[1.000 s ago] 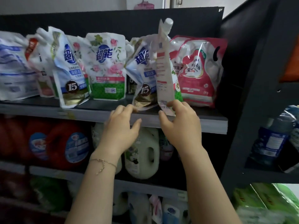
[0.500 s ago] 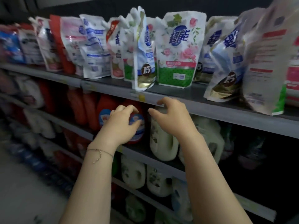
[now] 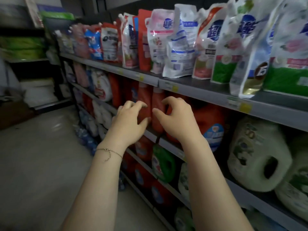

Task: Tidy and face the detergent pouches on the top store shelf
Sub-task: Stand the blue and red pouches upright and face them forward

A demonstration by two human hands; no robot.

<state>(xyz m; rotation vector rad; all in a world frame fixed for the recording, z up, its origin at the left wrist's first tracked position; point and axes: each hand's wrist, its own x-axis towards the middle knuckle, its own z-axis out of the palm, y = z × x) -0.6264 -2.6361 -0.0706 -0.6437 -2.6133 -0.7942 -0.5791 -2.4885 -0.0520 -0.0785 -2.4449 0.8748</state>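
Observation:
Several detergent pouches stand in a row along the top shelf (image 3: pixel 191 88), some leaning or turned sideways: a white and blue pouch (image 3: pixel 181 47), a pink one (image 3: pixel 158 39), a red one (image 3: pixel 144 40) and a green-bottomed flowered one (image 3: pixel 225 47). My left hand (image 3: pixel 130 119) and my right hand (image 3: pixel 175 117) hover side by side below the top shelf, in front of red bottles (image 3: pixel 145 100). Both have loosely curled fingers and hold nothing. Neither touches a pouch.
Red, white and green detergent jugs (image 3: pixel 256 155) fill the lower shelves. The aisle floor (image 3: pixel 41 164) stretches to the left. A dark rack with green packs (image 3: pixel 21 45) stands at the far left.
My right hand has let go of the tall white pouch at the shelf's right end. The view has swung left along the shelf, and both hands now sit lower, below the top shelf.

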